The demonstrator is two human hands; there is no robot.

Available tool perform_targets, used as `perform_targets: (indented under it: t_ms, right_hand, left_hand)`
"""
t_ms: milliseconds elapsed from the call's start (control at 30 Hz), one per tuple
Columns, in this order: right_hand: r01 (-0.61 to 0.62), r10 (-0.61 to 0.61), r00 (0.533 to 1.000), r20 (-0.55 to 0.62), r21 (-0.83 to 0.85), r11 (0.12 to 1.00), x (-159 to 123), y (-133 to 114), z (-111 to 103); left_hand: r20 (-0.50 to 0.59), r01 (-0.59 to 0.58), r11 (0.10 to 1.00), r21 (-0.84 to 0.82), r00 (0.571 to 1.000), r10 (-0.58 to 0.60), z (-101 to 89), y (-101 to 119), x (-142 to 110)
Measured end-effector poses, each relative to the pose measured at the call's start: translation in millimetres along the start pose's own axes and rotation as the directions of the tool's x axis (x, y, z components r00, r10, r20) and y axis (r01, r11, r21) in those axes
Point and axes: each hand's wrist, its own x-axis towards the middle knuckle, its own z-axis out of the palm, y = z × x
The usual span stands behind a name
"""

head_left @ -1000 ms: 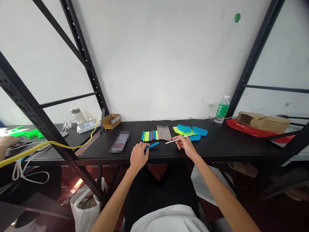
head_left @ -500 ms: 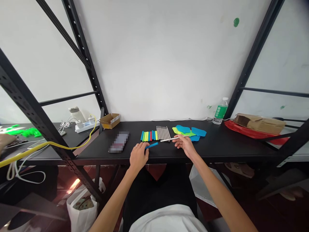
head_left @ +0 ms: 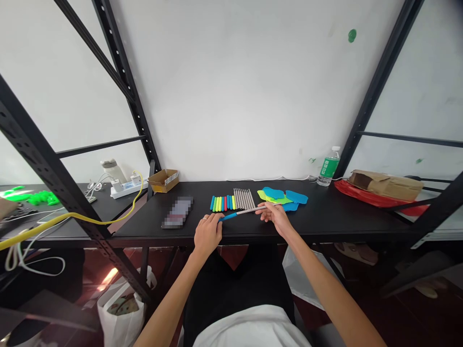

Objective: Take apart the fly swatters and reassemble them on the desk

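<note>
Rod row: slim, straight, shiny metal rods [head_left: 244, 198] lie side by side; everything below is placed from this row.
Left hand: your left hand [head_left: 209, 233] is closed on one end of a smooth blue tube [head_left: 228, 217], in front of the row and to its left.
Right hand: your right hand [head_left: 275, 218] pinches a single metal rod [head_left: 249, 210], in front of the row and to its right.
Joint: rod and tube meet end to end just before the row — whether one sits inside the other, you cannot tell.
Coloured tubes: smooth, rounded blue, yellow and red tubes [head_left: 222, 203], just left of the row.
Flat pieces: thin blue and lime sheets [head_left: 297, 197], overlapping, right of the row.
Surface: matte black tabletop [head_left: 343, 217] under the row; plain white wall [head_left: 235, 96] behind.
Containers: open cardboard box [head_left: 155, 185], far left — contents unclear; clear plastic bottle [head_left: 329, 166], green-labelled, far right.
</note>
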Motion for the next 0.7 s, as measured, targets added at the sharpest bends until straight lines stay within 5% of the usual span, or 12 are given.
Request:
perform_targets:
  t_ms: [367, 700]
  right_hand:
    - [0.006, -0.004, 0.999, 0.040, -0.033, 0.999, 1.0, 3.1, -1.6]
    - [0.057, -0.055, 0.997, -0.055, 0.031, 0.998, 3.6, 8.2, -3.0]
  left_hand:
    - [-0.014, -0.018, 1.000, -0.014, 1.000, 0.018, 0.0, -0.5, -0.5]
    - [-0.048, -0.038, 0.999, -0.031, 0.998, 0.036, -1.1, -1.1, -0.4]
